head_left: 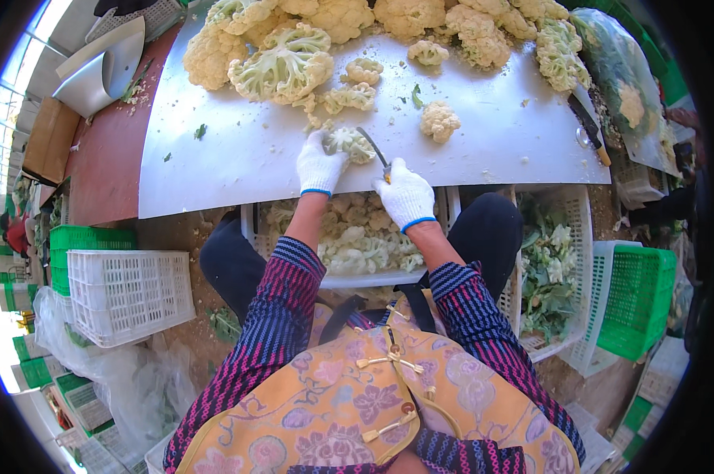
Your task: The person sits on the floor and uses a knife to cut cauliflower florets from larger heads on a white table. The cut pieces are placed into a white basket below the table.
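Observation:
My left hand (321,164), in a white knit glove with a blue cuff, closes on a small cauliflower piece (351,145) just above the table. In the same kind of glove, my right hand (405,194) grips a small curved knife (374,147), its dark blade pointing up and left beside that piece. A large cut cauliflower head (284,65) lies beyond my left hand, stem side showing. Loose florets (349,97) lie near it, and a single floret (440,122) rests to the right of the knife.
Whole cauliflowers (408,14) line the far side of the pale metal table (238,166). A crate of cut florets (349,278) stands between my knees. To its right is a crate of leaves (566,292). A black-bladed knife (590,129) lies at the table's right edge. White crate (132,292) stands at left.

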Motion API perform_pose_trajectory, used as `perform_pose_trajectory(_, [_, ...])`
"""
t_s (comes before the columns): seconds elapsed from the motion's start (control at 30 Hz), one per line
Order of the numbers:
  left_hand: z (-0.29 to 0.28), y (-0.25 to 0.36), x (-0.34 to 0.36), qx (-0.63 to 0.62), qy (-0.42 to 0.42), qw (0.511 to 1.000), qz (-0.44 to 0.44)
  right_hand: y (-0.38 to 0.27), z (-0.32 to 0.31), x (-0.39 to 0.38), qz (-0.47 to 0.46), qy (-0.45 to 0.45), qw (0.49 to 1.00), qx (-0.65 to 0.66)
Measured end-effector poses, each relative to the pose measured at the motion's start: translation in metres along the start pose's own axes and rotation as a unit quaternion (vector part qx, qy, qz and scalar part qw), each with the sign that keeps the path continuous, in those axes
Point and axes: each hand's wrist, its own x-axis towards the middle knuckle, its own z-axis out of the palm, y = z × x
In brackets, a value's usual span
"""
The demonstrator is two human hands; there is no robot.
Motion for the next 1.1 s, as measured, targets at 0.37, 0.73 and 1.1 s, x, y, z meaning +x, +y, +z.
perform_pose_trajectory(0.37, [0.002,-0.005,0.007,0.024,-0.019,1.000,-0.002,-0.001,0.051,0.039,0.023,-0.071,0.995,-0.059])
perform_pose_trajectory(0.73, [-0.006,-0.010,-0.001,-0.027,-0.030,0.999,-0.015,0.005,0.031,0.035,0.026,-0.009,0.998,0.048])
perform_pose_trajectory(1.1, [-0.003,-0.015,-0.001,0.015,0.006,1.000,0.013,0.008,0.066,0.043,-0.006,-0.106,0.994,-0.022])
